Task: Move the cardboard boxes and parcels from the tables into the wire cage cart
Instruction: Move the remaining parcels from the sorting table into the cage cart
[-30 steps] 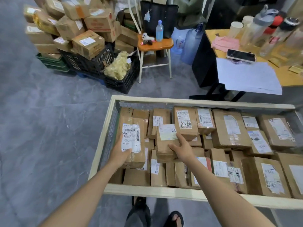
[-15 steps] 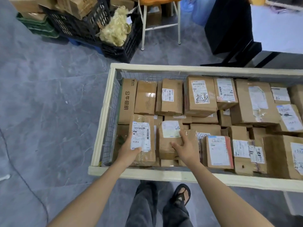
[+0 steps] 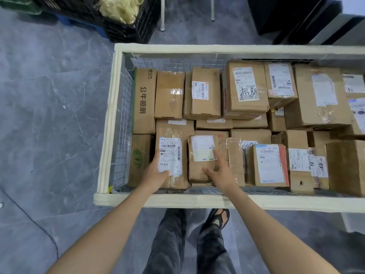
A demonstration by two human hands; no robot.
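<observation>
The wire cage cart [image 3: 197,49] with a cream padded rim holds several brown cardboard boxes and parcels. In its near-left corner my left hand [image 3: 156,174] grips a tape-wrapped parcel [image 3: 173,133] by its near end, thumb on its white barcode label. Beside it my right hand [image 3: 219,171] holds a smaller brown parcel [image 3: 199,173] with a white label, thumb on the near end and fingers along its right side. Both parcels lie among the packed boxes. A tall box with printed characters [image 3: 145,99] stands against the left wire wall.
Black plastic crates [image 3: 128,30] holding a pale yellow bundle [image 3: 120,6] stand on the grey floor beyond the cart's far left. White chair legs [image 3: 162,26] and a black table base [image 3: 286,16] are behind the cart. My legs and a sandal [image 3: 219,218] are under the near rim.
Both hands have lowered their parcels into the cart's near-left corner. My view has tilted down, so the stacked boxes, chair seat and table top have left the frame.
</observation>
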